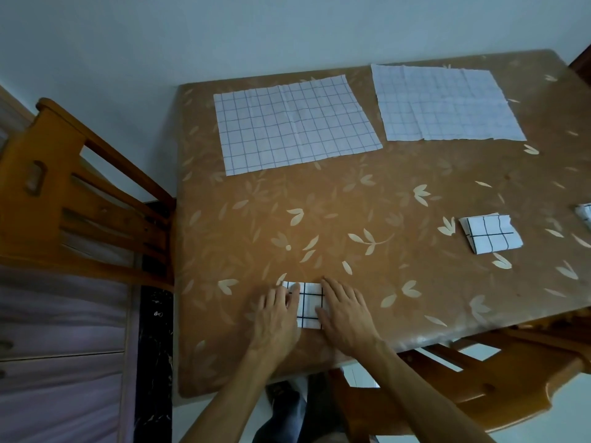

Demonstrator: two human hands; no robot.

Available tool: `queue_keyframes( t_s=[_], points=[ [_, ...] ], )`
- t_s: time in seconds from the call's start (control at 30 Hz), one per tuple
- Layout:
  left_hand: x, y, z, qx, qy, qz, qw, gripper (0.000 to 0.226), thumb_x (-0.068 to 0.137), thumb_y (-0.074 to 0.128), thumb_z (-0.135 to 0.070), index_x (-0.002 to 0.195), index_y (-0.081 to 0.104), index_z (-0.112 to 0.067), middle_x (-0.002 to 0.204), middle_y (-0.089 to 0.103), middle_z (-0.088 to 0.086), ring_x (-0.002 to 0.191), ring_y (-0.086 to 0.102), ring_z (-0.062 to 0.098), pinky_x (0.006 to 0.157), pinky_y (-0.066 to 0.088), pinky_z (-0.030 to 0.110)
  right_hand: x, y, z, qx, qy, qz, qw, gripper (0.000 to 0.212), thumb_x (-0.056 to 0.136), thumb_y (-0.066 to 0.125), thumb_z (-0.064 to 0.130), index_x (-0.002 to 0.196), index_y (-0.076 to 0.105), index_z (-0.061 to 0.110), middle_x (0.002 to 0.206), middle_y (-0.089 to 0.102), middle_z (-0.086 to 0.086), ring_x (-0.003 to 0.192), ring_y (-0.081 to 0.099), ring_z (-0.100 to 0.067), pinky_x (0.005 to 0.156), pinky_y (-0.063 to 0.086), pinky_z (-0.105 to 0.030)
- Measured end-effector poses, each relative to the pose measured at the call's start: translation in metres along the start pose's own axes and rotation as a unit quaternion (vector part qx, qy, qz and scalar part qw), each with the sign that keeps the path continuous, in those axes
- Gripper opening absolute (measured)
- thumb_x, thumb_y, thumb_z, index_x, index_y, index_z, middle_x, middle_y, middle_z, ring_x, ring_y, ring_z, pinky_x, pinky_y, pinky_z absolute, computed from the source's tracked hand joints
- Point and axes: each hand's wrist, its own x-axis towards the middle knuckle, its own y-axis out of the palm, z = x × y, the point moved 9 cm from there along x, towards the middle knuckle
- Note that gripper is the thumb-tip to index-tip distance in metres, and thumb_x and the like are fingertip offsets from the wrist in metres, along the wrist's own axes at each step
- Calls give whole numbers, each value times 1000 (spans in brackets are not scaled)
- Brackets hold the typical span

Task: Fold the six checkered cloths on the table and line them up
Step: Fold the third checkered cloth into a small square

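A small folded checkered cloth (309, 303) lies near the table's front edge. My left hand (275, 318) presses flat on its left side and my right hand (347, 313) presses flat on its right side, fingers extended. Two unfolded checkered cloths lie spread at the back: one at the back left (294, 123), one at the back right (444, 102). A folded cloth (491, 233) rests at the right, and the corner of another folded cloth (585, 215) shows at the frame's right edge.
The table (367, 203) has a brown cover with a leaf pattern. A wooden chair (64, 199) stands at the left side, another wooden chair (479, 372) at the front right. A wall runs behind the table.
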Motion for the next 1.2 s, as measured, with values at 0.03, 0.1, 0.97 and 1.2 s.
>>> queue_keyframes(
  t_s=[0.03,0.1,0.97,1.2],
  points=[
    [2,-1,1,-4,-4,5,1000,76,92,53,-32,155,13,-18,144,36,13,122,39,25,103,35,37,9,-6,1,-3,2,-7,1000,57,101,31,44,151,29,15,155,33,-3,139,33,-22,116,25,-37],
    [4,0,5,-18,-7,17,1000,74,92,53,-27,154,14,-21,148,33,13,123,39,25,104,35,37,29,-14,5,-33,1,-1,999,46,100,42,38,140,42,15,140,46,-4,127,43,-23,110,32,-37],
    [29,2,14,-385,-223,2,896,11,89,69,-27,85,59,-29,90,58,-9,83,57,7,71,51,24,29,-17,-45,178,140,230,946,22,84,66,21,103,64,11,101,70,-6,92,68,-20,74,57,-28],
    [86,-17,0,-538,-247,-40,805,14,85,74,-24,95,65,-29,90,67,-2,87,65,17,77,56,36,52,-34,-105,375,184,164,894,27,85,71,29,110,67,21,101,71,3,87,66,-12,77,56,-30]
  ],
)
